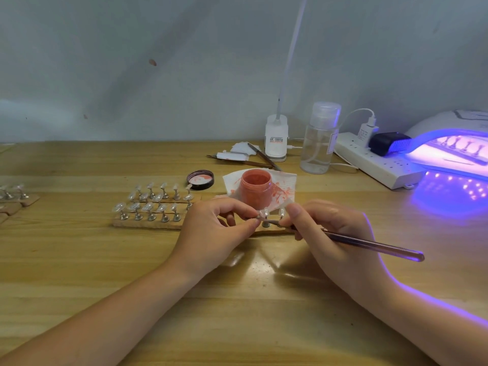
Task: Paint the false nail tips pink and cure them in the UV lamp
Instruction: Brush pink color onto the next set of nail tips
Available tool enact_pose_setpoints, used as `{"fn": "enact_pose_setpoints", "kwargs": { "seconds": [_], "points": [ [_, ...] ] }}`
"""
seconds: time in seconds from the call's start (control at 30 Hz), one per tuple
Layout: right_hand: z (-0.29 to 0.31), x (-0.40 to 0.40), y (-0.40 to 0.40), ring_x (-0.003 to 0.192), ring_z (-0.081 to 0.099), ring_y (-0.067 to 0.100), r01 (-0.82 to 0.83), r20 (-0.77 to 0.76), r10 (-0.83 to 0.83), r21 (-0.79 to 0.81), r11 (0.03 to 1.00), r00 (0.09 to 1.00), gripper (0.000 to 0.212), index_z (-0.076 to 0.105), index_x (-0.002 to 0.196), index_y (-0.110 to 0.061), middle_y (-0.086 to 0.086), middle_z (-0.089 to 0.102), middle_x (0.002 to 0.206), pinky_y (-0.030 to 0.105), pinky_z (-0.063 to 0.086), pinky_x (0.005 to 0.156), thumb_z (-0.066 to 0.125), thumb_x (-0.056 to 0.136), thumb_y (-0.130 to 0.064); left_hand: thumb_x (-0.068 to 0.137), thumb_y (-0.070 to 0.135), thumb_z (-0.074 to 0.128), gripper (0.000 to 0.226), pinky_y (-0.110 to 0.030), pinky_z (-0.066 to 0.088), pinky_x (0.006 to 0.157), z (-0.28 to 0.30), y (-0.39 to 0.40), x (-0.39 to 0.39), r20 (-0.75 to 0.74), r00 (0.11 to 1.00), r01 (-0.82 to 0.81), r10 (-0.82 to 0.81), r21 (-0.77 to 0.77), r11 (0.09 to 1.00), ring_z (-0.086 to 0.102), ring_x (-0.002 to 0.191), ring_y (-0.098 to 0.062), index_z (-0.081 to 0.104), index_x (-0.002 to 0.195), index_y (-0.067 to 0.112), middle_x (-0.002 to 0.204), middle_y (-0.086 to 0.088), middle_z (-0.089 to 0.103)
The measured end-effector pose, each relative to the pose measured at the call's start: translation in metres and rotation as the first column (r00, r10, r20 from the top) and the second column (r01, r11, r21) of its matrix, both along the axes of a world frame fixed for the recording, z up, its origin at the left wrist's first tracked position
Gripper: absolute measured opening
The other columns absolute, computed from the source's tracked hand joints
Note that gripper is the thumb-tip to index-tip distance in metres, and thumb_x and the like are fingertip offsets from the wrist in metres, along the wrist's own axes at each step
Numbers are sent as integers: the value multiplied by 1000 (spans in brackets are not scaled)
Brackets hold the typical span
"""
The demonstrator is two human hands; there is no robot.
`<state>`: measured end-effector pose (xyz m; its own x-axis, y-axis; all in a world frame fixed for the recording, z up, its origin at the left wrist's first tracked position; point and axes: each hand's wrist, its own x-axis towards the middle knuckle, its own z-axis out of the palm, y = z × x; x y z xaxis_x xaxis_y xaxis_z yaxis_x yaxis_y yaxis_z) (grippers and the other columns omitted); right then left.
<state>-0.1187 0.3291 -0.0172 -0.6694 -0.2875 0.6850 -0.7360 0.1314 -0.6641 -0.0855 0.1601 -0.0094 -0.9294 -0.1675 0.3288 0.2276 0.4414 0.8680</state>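
My left hand (219,228) pinches a clear false nail tip (261,214) on its small metal stand, just in front of the open jar of pink gel (256,188). My right hand (327,233) grips a thin brush (375,244), its head touching the tip between my fingers. A second tip on a stand (281,214) rises beside it. Several more clear tips on stands (153,204) line wooden strips to the left. At the right edge the UV lamp (454,151) glows purple, with several tips on stands inside it.
The jar sits on a pink-stained tissue (286,180), its lid (200,179) lying to the left. Behind stand a clear pump bottle (319,138), a white clip lamp base (276,138), spare brushes (260,157) and a power strip (375,162). More stands (13,192) sit far left.
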Motion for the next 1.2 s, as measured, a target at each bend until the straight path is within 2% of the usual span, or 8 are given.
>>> {"fn": "enact_pose_setpoints", "kwargs": {
  "seconds": [0.1, 0.3, 0.43, 0.5, 0.8, 0.93, 1.1, 1.2],
  "points": [
    [-1, 2, 2, 57, 57, 0, -12, 26, 13, -57, 998, 1000, 28, 69, 67, -16, -14, 63, 62, 12, 42, 59, 53, 86, -28, 71, 7, 76, 26, -7, 36, 52, 0, 1, 0, 7, 1000, -2, 2, 12, 1000, 45, 55, 4, 69, 64, 31, 59, 22, 61],
    [1, -1, -1, 61, 57, 10, 39, -49, -36, 62, 997, 998, 32, 70, 71, -7, -1, 63, 64, 21, 44, 57, 61, 87, -33, 71, 7, 76, 22, -8, 37, 52, 1, 1, 1, 10, 1000, -8, 8, 10, 1000, 45, 55, 4, 70, 67, 27, 59, 18, 62],
    [-1, 1, 1, 58, 58, 1, -8, 8, 8, -18, 1000, 1000, 28, 70, 69, -16, -13, 63, 64, 14, 43, 58, 52, 86, -30, 71, 7, 75, 22, -7, 36, 51, 1, 1, 0, 15, 1000, -12, 12, 12, 1000, 46, 55, 4, 70, 66, 27, 59, 20, 61],
    [-1, 2, 1, 57, 58, 1, -10, 28, 11, -61, 998, 1000, 27, 68, 67, -20, -12, 64, 63, 14, 44, 58, 52, 86, -30, 71, 8, 76, 21, -8, 36, 52, 1, 1, 0, 13, 1000, -11, 11, 3, 1000, 45, 56, 3, 70, 66, 28, 61, 18, 62],
    [-1, -1, 1, 57, 56, 5, 10, 21, -11, 13, 1000, 1000, 33, 71, 69, -13, -9, 60, 58, 18, 43, 56, 51, 87, -33, 71, 7, 76, 12, -14, 37, 54, 0, 0, -1, -8, 1000, 12, -12, -24, 1000, 44, 58, -2, 73, 72, 19, 77, -6, 68],
    [-1, 2, 1, 54, 56, 2, -3, 69, 8, -62, 998, 998, 31, 70, 66, -18, -10, 63, 60, 15, 42, 56, 51, 86, -34, 71, 8, 76, 13, -13, 37, 54, -1, 0, -1, -17, 1000, 12, -13, -27, 1000, 44, 59, -1, 72, 71, 20, 78, -4, 68],
    [1, -1, -1, 60, 57, 8, 46, 2, -46, 7, 999, 999, 32, 69, 69, -12, -4, 61, 60, 23, 46, 57, 52, 87, -32, 70, 13, 76, 9, -11, 37, 53, -2, -1, -3, -18, 1000, 16, -17, -40, 999, 47, 60, 0, 73, 72, 21, 77, 0, 68],
    [-1, 0, 1, 55, 55, 9, 22, 42, -22, -1, 1000, 999, 35, 70, 67, -9, -2, 58, 57, 23, 44, 55, 57, 87, -35, 71, 13, 76, 16, -10, 38, 54, -3, -2, -3, -28, 1000, -1, 0, -58, 998, 48, 61, 1, 71, 70, 28, 74, 6, 66]
  ]
}}
